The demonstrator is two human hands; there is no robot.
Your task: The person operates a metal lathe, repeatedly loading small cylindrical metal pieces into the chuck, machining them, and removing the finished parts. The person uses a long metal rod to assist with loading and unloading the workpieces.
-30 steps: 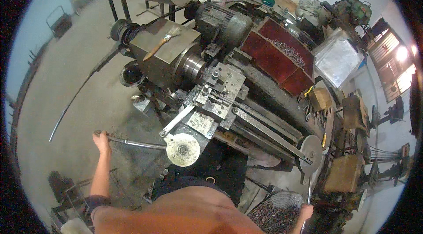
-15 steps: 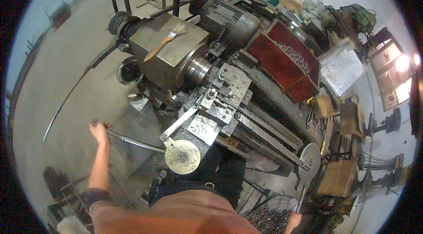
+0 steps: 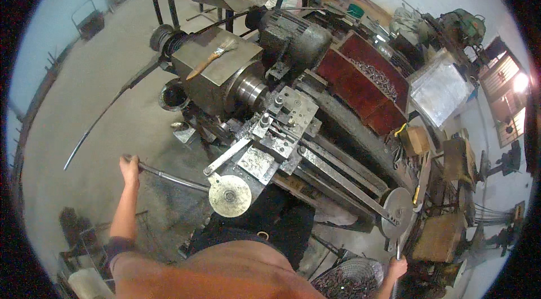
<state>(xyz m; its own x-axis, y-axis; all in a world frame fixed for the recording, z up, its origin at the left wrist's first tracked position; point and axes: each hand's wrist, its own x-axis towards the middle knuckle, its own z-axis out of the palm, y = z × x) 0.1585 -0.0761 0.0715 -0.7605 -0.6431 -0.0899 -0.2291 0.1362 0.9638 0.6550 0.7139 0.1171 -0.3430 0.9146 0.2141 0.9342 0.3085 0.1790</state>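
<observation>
My left hand (image 3: 129,172) is wrapped round the outer end of a long metal lever (image 3: 179,180). That lever joins a round metal disc (image 3: 230,195) at the front of a small lathe. At the lower right, my right hand (image 3: 397,267) grips a second lever (image 3: 398,250), which hangs from another disc (image 3: 397,213). Flat link bars run from both discs to the lathe's tool slide (image 3: 275,144). Beyond the slide sit the bright chuck (image 3: 251,90) and the boxy headstock (image 3: 217,57). A wooden-handled brush (image 3: 205,65) lies on top of the headstock.
A red metal tray (image 3: 355,88) with small metal parts stands behind the lathe bed, beside a motor (image 3: 293,34). A mesh basket of dark pieces (image 3: 349,279) is near my right forearm. Another long lever (image 3: 93,124) sticks out at the left. Wooden blocks (image 3: 416,140) lie at the right.
My right hand has moved up and to the right with its lever, which has swung about its disc. My left hand keeps its grip, its lever nearly unmoved. The whole view has shifted slightly.
</observation>
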